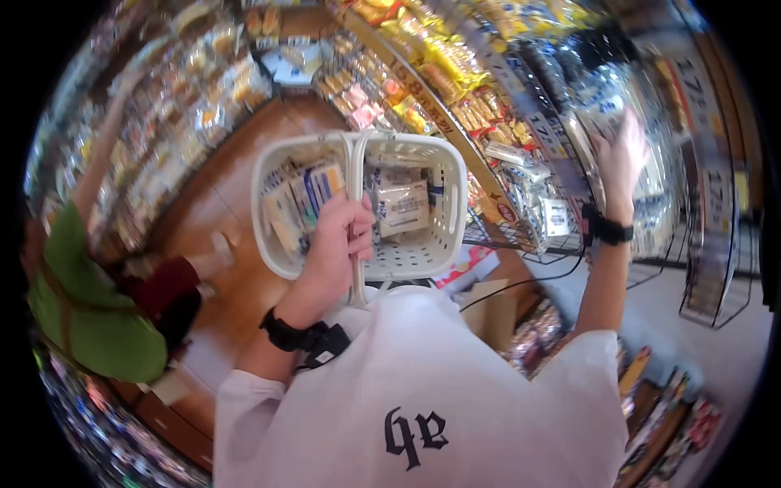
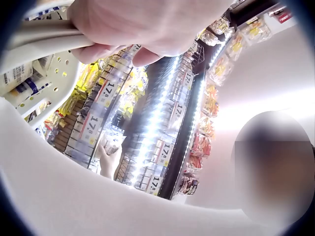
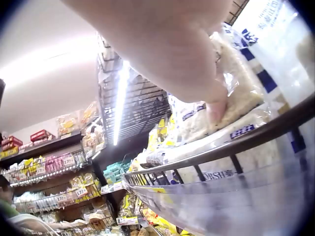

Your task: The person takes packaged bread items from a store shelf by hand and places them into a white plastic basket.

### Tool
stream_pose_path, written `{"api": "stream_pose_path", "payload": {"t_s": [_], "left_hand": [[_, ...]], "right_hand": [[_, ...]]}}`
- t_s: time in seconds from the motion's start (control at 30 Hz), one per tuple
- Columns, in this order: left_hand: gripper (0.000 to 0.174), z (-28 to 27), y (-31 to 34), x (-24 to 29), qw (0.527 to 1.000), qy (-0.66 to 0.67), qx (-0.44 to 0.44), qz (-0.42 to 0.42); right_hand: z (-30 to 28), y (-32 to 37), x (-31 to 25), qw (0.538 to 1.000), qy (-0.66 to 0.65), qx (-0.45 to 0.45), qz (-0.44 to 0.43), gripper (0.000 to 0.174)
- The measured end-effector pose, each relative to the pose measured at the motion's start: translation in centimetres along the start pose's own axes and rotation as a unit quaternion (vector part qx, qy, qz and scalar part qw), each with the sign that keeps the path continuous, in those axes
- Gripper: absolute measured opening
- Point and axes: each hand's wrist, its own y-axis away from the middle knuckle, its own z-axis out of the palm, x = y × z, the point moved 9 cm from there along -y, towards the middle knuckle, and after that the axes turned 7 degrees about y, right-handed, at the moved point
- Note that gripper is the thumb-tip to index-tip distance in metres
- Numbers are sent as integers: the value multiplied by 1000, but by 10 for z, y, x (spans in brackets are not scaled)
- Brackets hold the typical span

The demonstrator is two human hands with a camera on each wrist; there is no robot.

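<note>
- Shop aisle, brown floor (image 1: 215, 207); I see a person in green (image 1: 98, 313) at the far shelves.
- Left hand (image 1: 338, 232) curled firmly round the handles (image 1: 356, 167) of a white plastic basket (image 1: 449, 220), punched with round holes.
- Flat packets (image 1: 405, 203) lie in it, along its left edge and near the handles.
- Right hand (image 1: 622, 167) extended over a wire rack (image 3: 275, 127), thumb on a crinkled clear packet (image 3: 241, 93) behind the front rim; fingers blurred or hidden, I can't tell if they grip.
</note>
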Motion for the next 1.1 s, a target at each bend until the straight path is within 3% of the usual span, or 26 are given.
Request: {"api": "stream_pose_path", "payload": {"t_s": [0.07,0.13,0.17,0.3,0.4,0.5,0.6,0.63,0.67,0.73,0.77,0.83,0.87,0.93,1.03,1.1], "left_hand": [[16,-4,-3,-2,1000,5,5,-17],[17,-7,-8,-3,1000,1,-8,-26],[17,-10,-11,-4,999,1,-7,-38],[17,-24,-24,0,997,3,-5,-71],[18,-31,-31,8,997,6,-1,-78],[16,-33,-35,14,996,5,-15,-85],[12,-37,-38,29,994,8,-40,-99],[12,-39,-39,32,994,5,-45,-101],[12,-40,-39,36,994,2,-49,-101],[15,-39,-42,43,992,-10,-64,-111],[18,-36,-43,44,990,-13,-76,-121],[17,-31,-45,46,989,-34,-76,-122],[17,-27,-42,46,986,-60,-82,-130],[18,-18,-43,50,984,-82,-91,-128],[17,-14,-43,49,982,-103,-92,-130],[17,-11,-46,49,981,-111,-90,-133]], "right_hand": [[6,-2,1,998,-45,12,-33,87],[5,-2,-2,1000,10,5,-1,95],[-1,1,-3,995,77,0,57,99],[17,19,50,945,57,-100,305,120],[50,24,41,927,-113,-129,334,124],[78,28,58,930,-67,-100,348,127],[21,31,23,909,-12,-124,397,120],[-10,34,-7,912,-70,-86,396,106],[-41,38,-36,910,-129,-49,391,92],[-81,42,-142,909,-323,-77,251,54],[-75,52,-187,885,-395,-168,179,45],[-69,88,-280,769,-521,-366,51,27],[-24,126,-317,737,-487,-463,73,35],[-2,130,-336,877,-408,-246,-61,54],[23,149,-360,878,-353,-276,-166,66],[47,157,-363,867,-311,-373,-111,63]]}}
